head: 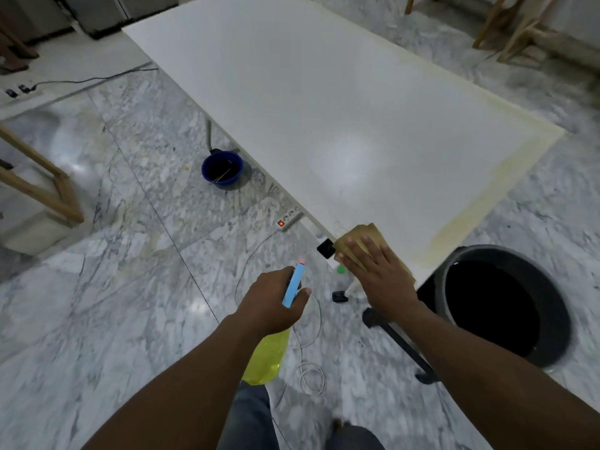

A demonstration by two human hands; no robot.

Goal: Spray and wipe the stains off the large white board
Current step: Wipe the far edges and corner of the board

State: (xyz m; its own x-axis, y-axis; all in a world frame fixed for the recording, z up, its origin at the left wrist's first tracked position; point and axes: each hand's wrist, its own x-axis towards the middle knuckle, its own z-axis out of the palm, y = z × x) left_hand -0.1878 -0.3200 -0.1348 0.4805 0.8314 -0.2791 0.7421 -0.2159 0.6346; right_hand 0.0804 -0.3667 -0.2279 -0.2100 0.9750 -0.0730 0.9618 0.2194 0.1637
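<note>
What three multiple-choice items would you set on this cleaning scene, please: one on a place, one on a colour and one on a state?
1. Where does the tan cloth lie?
A. on the near corner of the white board
B. draped over a chair
C. inside a drawer

2. What colour is the body of the spray bottle?
A. red
B. yellow
C. black

3. How does the right hand meet the cloth?
A. pressed flat on it, fingers straight
B. curled in a fist, clear of it
C. pinching it up in the air

Answers:
1 A: the cloth sits at the board's near corner, under the right hand.
2 B: the yellow body shows below the left hand, which grips the bottle at its blue head.
3 A: the fingers lie spread on top of the cloth.
</note>
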